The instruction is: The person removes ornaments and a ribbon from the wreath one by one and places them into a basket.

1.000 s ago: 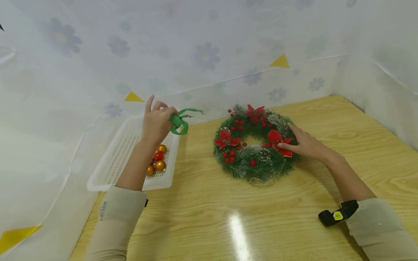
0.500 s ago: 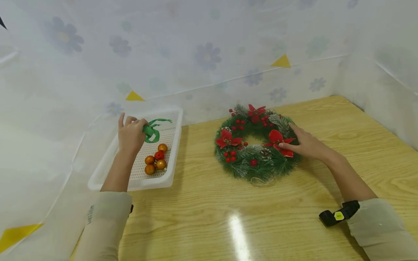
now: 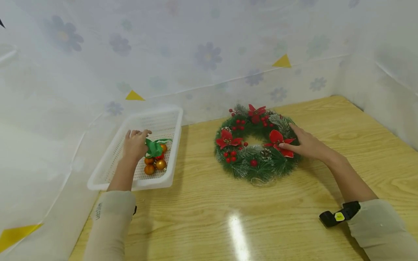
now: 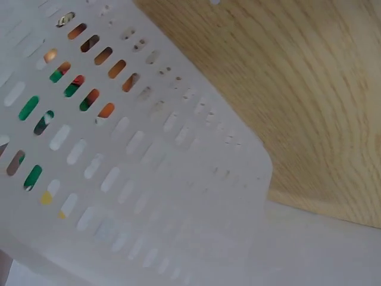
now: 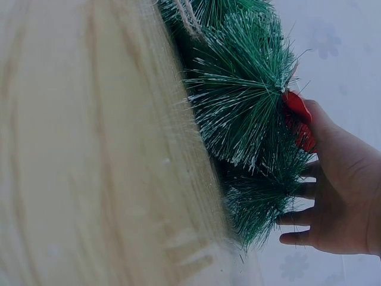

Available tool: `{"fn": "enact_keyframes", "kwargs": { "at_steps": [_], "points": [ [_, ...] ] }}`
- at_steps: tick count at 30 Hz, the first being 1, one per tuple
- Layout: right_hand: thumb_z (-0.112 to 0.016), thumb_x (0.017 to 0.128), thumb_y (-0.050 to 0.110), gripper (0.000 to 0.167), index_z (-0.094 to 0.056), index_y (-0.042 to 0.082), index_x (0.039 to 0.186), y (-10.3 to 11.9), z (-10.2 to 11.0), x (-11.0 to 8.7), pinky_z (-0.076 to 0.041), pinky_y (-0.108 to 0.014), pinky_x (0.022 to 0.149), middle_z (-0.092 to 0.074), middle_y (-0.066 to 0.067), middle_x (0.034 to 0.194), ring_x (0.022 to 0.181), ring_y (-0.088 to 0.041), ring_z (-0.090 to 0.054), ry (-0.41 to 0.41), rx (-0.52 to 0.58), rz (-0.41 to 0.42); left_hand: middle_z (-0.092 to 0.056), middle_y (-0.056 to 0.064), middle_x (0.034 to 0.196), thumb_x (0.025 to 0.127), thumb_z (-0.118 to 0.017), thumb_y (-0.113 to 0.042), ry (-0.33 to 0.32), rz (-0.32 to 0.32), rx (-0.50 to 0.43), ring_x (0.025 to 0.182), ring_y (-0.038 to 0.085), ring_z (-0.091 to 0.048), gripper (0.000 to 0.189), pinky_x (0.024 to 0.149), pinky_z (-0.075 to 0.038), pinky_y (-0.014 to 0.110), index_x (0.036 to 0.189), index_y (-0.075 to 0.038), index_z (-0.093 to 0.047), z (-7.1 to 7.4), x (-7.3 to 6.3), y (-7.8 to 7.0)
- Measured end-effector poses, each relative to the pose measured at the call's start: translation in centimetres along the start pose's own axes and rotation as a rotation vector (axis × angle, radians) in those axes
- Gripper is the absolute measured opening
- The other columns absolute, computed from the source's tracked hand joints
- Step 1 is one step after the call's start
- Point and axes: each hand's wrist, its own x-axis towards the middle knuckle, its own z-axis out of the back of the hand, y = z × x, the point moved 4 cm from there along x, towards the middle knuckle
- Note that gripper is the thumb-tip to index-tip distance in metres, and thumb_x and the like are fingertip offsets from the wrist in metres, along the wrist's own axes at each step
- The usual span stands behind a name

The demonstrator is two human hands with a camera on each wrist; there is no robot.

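Inside the white plastic basket [image 3: 174, 156], my left hand [image 3: 134, 146] is low with its fingers spread. A bunched green ribbon [image 3: 154, 148] lies right beside it, over several gold and red ball ornaments [image 3: 160, 164]; whether the hidden thumb touches it I cannot tell. Through the basket's slots in the left wrist view, bits of green ribbon [image 4: 28, 108] show. My right hand [image 3: 308, 145] rests on the right side of a Christmas wreath [image 3: 238, 168], its thumb on a red poinsettia [image 3: 275, 139]. In the right wrist view, its fairly straight fingers touch the green needles [image 5: 238, 101].
A wooden table [image 3: 202, 217] bears the basket at left and the wreath right of centre. Flower-patterned white sheeting [image 3: 183, 47] surrounds it at the back and sides. A twine loop [image 3: 262, 181] lies at the wreath's front edge. Black straps [image 3: 339, 214] sit on the wrist.
My left hand has moved left and down into the basket, bringing the green ribbon onto the ornaments, and its fingers have loosened. The right hand and the wreath have stayed put.
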Motion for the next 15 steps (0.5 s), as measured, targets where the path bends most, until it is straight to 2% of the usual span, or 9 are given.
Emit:
{"fn": "enact_keyframes", "kwargs": {
  "at_steps": [3, 7, 11, 15],
  "points": [
    [-0.055, 0.089, 0.047, 0.095, 0.005, -0.001, 0.145, -0.1, -0.1, 0.1, -0.016, -0.067, 0.095, 0.0, -0.032, 0.146, 0.128, -0.052, -0.008, 0.0, 0.0, 0.001, -0.035, 0.028, 0.136, 0.076, -0.071, -0.004, 0.146, -0.012, -0.057, 0.128, 0.045, -0.019, 0.07, 0.105, -0.004, 0.057, 0.137, -0.001, -0.036, 0.0, 0.0, -0.2],
    [-0.055, 0.089, 0.048, 0.096, 0.005, -0.001, 0.145, -0.3, -0.2, 0.2, -0.016, -0.068, 0.094, 0.0, -0.032, 0.146, 0.128, -0.053, -0.008, 0.001, -0.002, -0.003, -0.005, 0.032, 0.145, 0.074, -0.076, -0.009, 0.299, -0.017, -0.164, 0.131, 0.047, 0.005, 0.091, 0.103, 0.006, 0.057, 0.143, 0.002, -0.017, 0.1, -0.3, -0.5],
    [-0.055, 0.089, 0.047, 0.095, 0.005, -0.002, 0.145, -0.5, -0.3, 0.2, -0.016, -0.068, 0.094, 0.0, -0.032, 0.146, 0.128, -0.053, -0.008, -0.001, 0.001, 0.001, 0.008, 0.031, 0.145, 0.077, -0.073, -0.012, 0.365, -0.014, -0.246, 0.131, 0.044, 0.016, 0.095, 0.103, 0.013, 0.053, 0.145, 0.002, -0.008, 0.3, -0.5, -0.9],
    [-0.055, 0.089, 0.046, 0.094, 0.004, -0.002, 0.145, -0.3, 0.0, 0.0, -0.016, -0.068, 0.094, -0.001, -0.032, 0.145, 0.128, -0.053, -0.008, -0.005, -0.009, 0.013, 0.013, 0.029, 0.145, 0.084, -0.066, -0.021, 0.362, -0.007, -0.268, 0.13, 0.041, 0.02, 0.091, 0.102, 0.016, 0.05, 0.145, 0.002, -0.002, 0.9, -0.4, -1.6]
  ]
}}
